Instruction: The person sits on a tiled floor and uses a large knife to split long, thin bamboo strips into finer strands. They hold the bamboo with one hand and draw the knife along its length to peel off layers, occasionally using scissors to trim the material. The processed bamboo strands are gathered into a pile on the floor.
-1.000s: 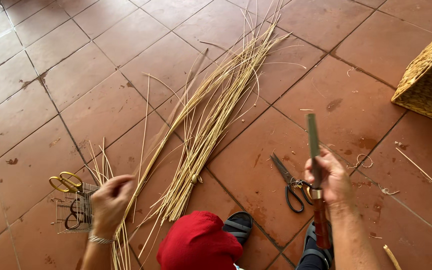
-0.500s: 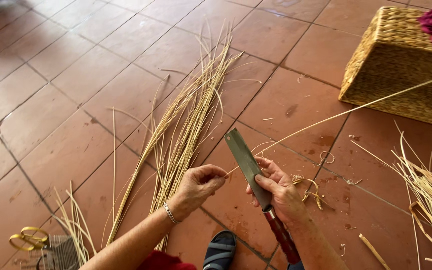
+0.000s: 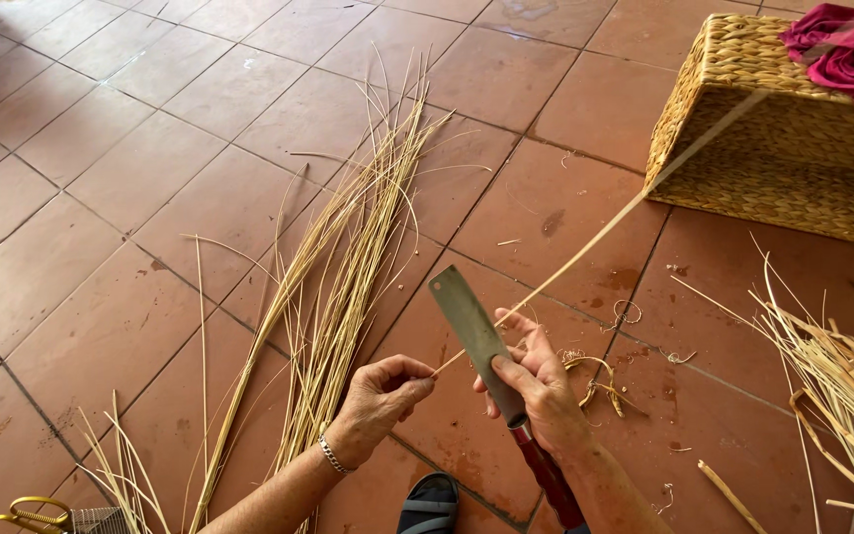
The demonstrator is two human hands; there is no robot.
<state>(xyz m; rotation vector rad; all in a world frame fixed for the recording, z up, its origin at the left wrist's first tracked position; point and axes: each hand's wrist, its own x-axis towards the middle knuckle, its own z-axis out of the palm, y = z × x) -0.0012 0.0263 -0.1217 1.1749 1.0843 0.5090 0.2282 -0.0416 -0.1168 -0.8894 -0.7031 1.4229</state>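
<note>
- Terracotta floor tiles [image 3: 150, 198] with dark grout lines fill the view.
- A woven basket [image 3: 783, 148] sits at two o'clock, red cloth [image 3: 847, 49] on top.
- Soft, even daylight; small shavings [image 3: 625, 311] litter the tiles.

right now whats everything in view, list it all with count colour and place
strip: one, pale yellow, pinched at its near end, running up right toward the basket
knife: one, grey flat blade, red handle, blade up, centre
reed bundle: one, straw yellow, on the floor left of centre
reed pile: one, straw yellow, right edge
basket: one, woven tan, top right
cloth: one, magenta, on the basket
scissors: one pair, yellow handles, bottom left corner
sandal: one, dark, bottom centre
floor: terracotta tiles
left hand: fingers pinch the strip, bracelet at wrist
right hand: grips the knife
</note>
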